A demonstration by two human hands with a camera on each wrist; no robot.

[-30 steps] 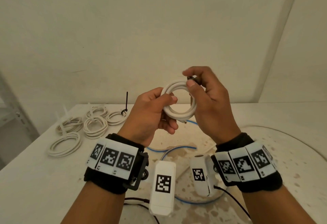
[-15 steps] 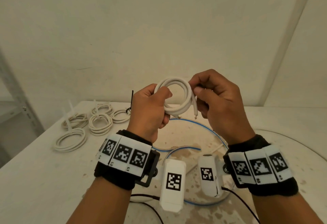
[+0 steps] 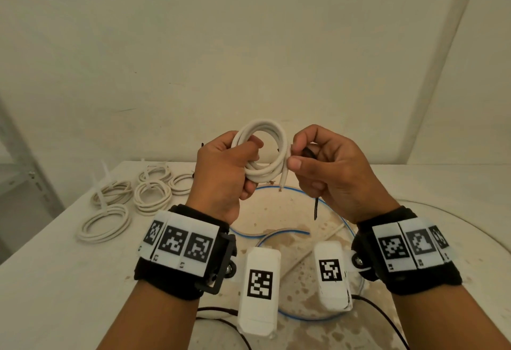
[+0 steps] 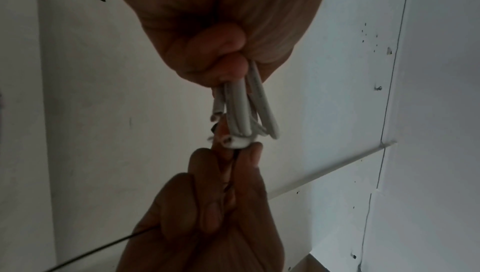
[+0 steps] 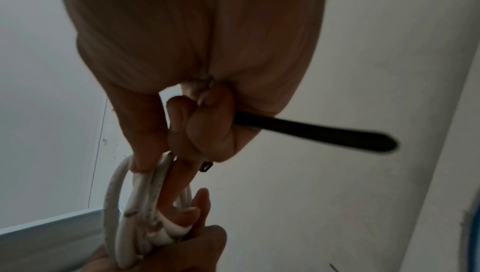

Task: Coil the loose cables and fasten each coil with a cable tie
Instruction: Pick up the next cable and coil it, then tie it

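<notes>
The left hand gripped the white cable coil by its left side, lifted above the table. The right hand pinched the coil's right edge between thumb and forefinger, with a black cable tie tucked under its curled fingers. Five tied coils lay well apart, far left.

walls: plain cream | table: white, stained | far left: possibly shelving
</notes>
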